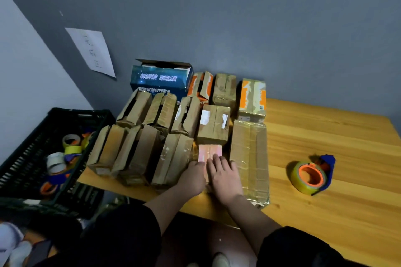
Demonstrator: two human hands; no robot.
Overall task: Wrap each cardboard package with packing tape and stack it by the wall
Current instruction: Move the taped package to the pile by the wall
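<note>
A small pinkish cardboard package point(209, 151) lies on the wooden table point(325, 180) among several brown taped packages point(214, 123) set against the grey wall. My left hand point(193, 176) presses on its near left side and my right hand point(225, 174) lies flat on its near right part, fingers together. A long flat taped package point(249, 158) sits right beside my right hand. A roll of packing tape in an orange and blue dispenser point(311, 174) rests on the table to the right, untouched.
A blue printed box point(159, 79) with an open top stands at the wall behind the packages. A black plastic crate point(26, 158) holding several tape rolls sits off the table's left edge. A paper sheet point(92, 51) hangs on the wall.
</note>
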